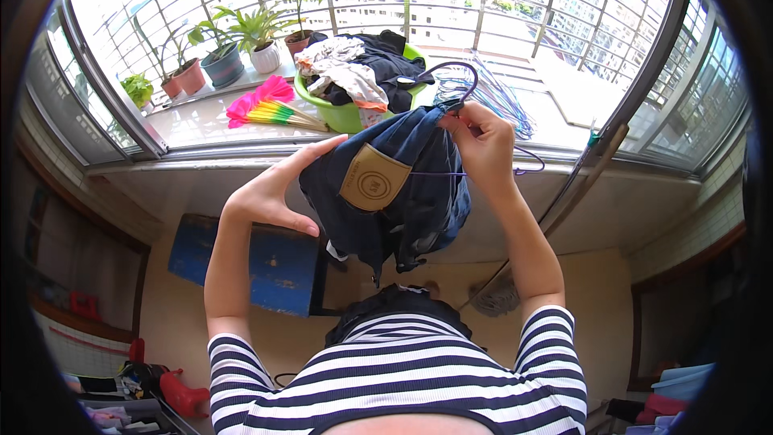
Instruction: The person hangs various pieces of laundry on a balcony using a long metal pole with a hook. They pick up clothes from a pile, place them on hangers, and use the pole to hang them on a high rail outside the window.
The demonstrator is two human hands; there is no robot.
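Observation:
A pair of dark blue denim trousers point(435, 193) hangs in front of me on a purple wire hanger point(474, 75). The hanger's hook rises above the gathered waistband, and a thin bar of it shows across the cloth. A tan patch point(375, 178) with writing faces me. My right hand point(483, 142) pinches the waistband just below the hook. My left hand point(278, 187) is spread at the left side of the denim, thumb and fingers apart; whether its fingertips touch the cloth is unclear.
On the sill behind stand a green basin point(338, 116) heaped with clothes, a bundle of wire hangers point(483, 96), pink artificial flowers point(259, 103) and several potted plants point(223, 66). A pole point(589, 175) leans at the right. Below lie a blue board point(281, 269) and a mop head point(495, 296).

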